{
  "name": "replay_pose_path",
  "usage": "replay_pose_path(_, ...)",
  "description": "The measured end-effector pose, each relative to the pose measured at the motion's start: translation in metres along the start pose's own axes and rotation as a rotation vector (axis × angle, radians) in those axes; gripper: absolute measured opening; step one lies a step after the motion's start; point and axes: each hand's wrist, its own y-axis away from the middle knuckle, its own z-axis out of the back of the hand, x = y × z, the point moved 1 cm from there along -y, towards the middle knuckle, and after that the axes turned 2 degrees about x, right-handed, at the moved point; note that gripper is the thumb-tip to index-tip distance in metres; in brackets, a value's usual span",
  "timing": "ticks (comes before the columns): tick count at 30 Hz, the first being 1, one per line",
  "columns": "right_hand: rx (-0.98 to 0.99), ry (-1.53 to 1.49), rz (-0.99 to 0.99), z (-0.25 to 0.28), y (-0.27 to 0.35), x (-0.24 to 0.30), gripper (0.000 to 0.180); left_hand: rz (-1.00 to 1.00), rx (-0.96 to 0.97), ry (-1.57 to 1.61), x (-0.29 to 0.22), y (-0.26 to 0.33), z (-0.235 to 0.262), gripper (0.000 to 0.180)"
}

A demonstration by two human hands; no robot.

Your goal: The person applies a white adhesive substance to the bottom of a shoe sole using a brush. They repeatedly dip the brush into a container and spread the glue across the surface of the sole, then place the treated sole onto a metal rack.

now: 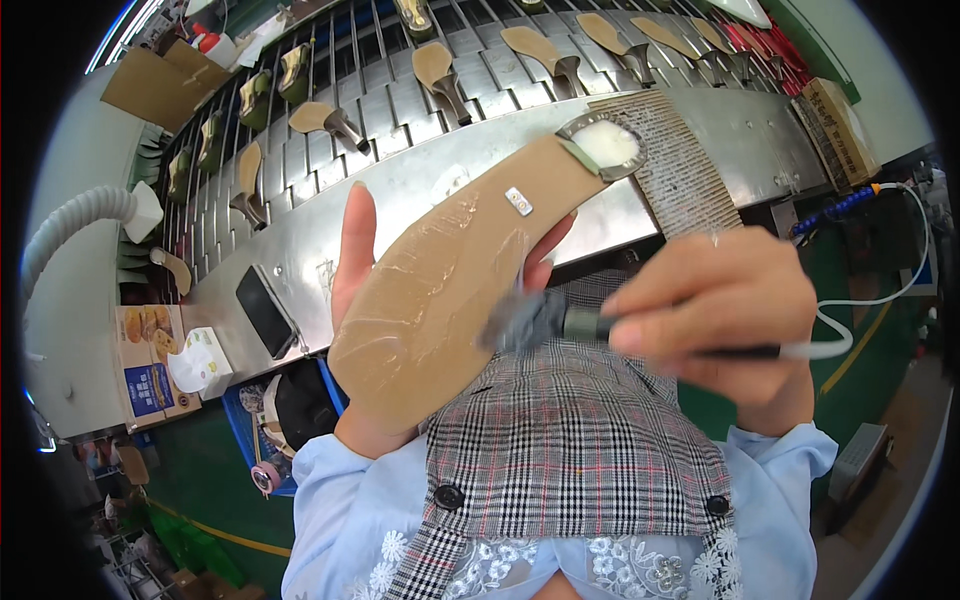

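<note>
A tan shoe sole lies tilted across my left hand, its broad toe end low and its heel end up to the right. My left thumb is along one edge and fingertips show at the other; the sole hides the rest. Glossy wet streaks cover the broad part. A small metal plate sits near the heel end, which has a white patch with a grey rim. My right hand is closed round a dark-handled brush fed by a white hose. Its grey, blurred bristles overlap the sole's right edge.
Heeled tan soles and shoes on green lasts stand on a slatted metal conveyor. On the bench are a ridged board, a phone and a tissue pack. A ribbed duct arches at left.
</note>
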Motion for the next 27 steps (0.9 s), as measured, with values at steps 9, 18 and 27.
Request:
replay_pose_path(9, -0.145, 0.151, -0.021, 0.005, 0.004, 0.008, 0.023, -0.053, -0.155, -0.152, 0.001, 0.007, -0.003, 0.093)
replay_pose_path(18, -0.312, 0.123, -0.057, 0.012, 0.014, -0.002, 0.026, -0.014, -0.050, 0.030, -0.004, 0.019, -0.003, 0.097)
replay_pose_path(27, -0.255, -0.111, -0.086, 0.030, 0.024, 0.001, 0.027, -0.001, -0.075, 0.081, -0.007, 0.023, -0.004, 0.096)
